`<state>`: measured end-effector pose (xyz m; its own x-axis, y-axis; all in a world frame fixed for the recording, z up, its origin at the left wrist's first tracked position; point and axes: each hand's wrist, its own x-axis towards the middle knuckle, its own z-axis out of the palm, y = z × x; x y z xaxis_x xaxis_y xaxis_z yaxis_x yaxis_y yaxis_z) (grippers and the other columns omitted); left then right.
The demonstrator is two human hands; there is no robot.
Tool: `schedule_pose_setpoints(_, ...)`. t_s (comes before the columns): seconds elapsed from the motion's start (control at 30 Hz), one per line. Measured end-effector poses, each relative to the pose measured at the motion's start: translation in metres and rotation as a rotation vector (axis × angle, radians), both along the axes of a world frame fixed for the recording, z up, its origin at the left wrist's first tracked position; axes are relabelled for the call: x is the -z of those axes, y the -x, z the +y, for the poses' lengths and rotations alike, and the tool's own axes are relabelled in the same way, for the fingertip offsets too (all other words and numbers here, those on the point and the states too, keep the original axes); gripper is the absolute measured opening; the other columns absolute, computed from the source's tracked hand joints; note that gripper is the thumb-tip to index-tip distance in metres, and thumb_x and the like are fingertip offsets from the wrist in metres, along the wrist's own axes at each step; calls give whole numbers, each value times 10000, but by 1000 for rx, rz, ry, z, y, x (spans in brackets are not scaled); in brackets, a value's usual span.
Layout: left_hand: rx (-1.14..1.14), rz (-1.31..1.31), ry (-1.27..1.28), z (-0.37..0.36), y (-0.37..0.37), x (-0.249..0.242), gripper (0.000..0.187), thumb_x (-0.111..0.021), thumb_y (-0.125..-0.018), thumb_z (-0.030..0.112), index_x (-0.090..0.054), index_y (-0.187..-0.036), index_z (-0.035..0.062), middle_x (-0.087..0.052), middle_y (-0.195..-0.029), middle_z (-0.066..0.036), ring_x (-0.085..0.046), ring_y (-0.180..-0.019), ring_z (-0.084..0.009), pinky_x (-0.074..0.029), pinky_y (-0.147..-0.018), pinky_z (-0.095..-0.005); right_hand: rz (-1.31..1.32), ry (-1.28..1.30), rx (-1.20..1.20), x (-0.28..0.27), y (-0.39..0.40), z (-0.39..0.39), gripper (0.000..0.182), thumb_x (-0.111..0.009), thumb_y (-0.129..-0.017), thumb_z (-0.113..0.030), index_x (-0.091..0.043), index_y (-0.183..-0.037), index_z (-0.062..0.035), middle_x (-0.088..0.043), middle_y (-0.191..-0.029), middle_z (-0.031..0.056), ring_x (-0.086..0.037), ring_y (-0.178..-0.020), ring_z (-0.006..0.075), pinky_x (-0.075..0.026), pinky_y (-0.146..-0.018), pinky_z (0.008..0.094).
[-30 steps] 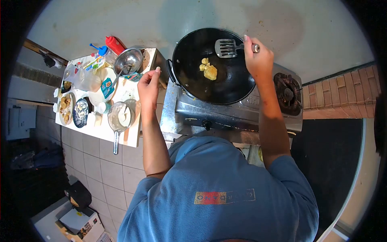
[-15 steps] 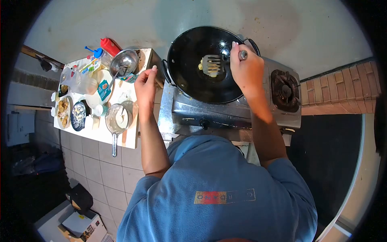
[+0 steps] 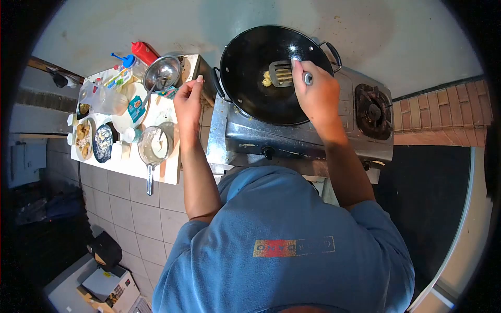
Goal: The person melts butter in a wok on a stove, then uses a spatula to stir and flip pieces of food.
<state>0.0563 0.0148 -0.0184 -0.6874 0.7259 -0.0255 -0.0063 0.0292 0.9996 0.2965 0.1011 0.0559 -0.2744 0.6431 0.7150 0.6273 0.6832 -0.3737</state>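
My right hand (image 3: 319, 93) is wrapped round the handle of a slotted spatula (image 3: 282, 74), whose blade lies inside a black wok (image 3: 255, 107). Against the blade's left edge is a small yellowish piece of food (image 3: 267, 79). The wok sits on a steel gas stove (image 3: 302, 144). Left of the wok, my left hand (image 3: 187, 106) is held up near its left handle, fingertips pinched together; whether anything small is between them cannot be made out.
A white side table (image 3: 134, 175) at the left carries a metal bowl (image 3: 163, 73), a saucepan of white batter (image 3: 152, 148), a red bottle (image 3: 143, 52), plates of food and small containers. An unused burner (image 3: 372, 111) is at the stove's right.
The spatula has turned slightly in the wok, and the food now lies at its left edge. My right hand has tilted a little. The whole view has shifted slightly.
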Motion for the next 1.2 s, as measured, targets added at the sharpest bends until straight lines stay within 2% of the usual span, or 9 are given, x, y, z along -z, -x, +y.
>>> schedule_pose_setpoints(0.2,-2,-24,-20,0,1,1,240,-658,-837,249,-648,-837,9,-594,-757,17,-483,-711,-52,-372,-660,-193,-14,76,-151,14,-7,3,179,-639,-815,-189,-568,-715,-59,-553,-606,125,-550,-558,307,-425,-502,381)
schedule_pose_setpoints(0.33,3,-3,-6,0,-1,2,241,-658,-837,252,-648,-836,11,-594,-757,17,-482,-708,-52,-371,-657,-193,26,38,-187,19,-11,2,153,-645,-809,-170,-582,-735,-52,-558,-623,126,-552,-569,298,-428,-512,371)
schedule_pose_setpoints(0.43,0,-12,21,-1,-2,0,245,-656,-839,256,-648,-831,11,-585,-746,23,-467,-692,-49,-362,-640,-192,-14,25,-236,20,-20,1,117,-653,-796,-129,-588,-749,-45,-563,-639,121,-549,-574,284,-430,-520,357)
schedule_pose_setpoints(0.5,-20,-7,-4,-2,-2,-2,250,-653,-841,262,-648,-825,12,-573,-730,29,-446,-673,-45,-349,-618,-192,79,8,-340,19,-28,-4,88,-667,-768,-70,-588,-747,-37,-565,-642,103,-540,-567,271,-429,-520,343)
schedule_pose_setpoints(0.83,-4,-11,-8,0,0,5,241,-660,-835,259,-652,-826,19,-589,-750,23,-469,-700,-52,-364,-646,-195,19,0,-355,4,-62,-17,80,-685,-729,-20,-607,-743,-25,-589,-657,94,-555,-576,246,-433,-532,327)
schedule_pose_setpoints(0.9,-3,17,-24,-1,-2,4,219,-644,-840,281,-636,-786,68,-495,-677,76,-372,-609,-29,-287,-568,-194,16,20,-303,3,-66,-18,66,-685,-733,-25,-624,-760,-21,-604,-678,99,-565,-585,245,-441,-547,327)
schedule_pose_setpoints(1.2,9,-12,-18,-2,0,5,202,-638,-846,265,-631,-813,66,-497,-682,79,-381,-621,-23,-289,-569,-191,87,12,-223,7,-66,-21,49,-675,-754,-35,-637,-775,-12,-630,-709,104,-593,-599,231,-452,-565,309)
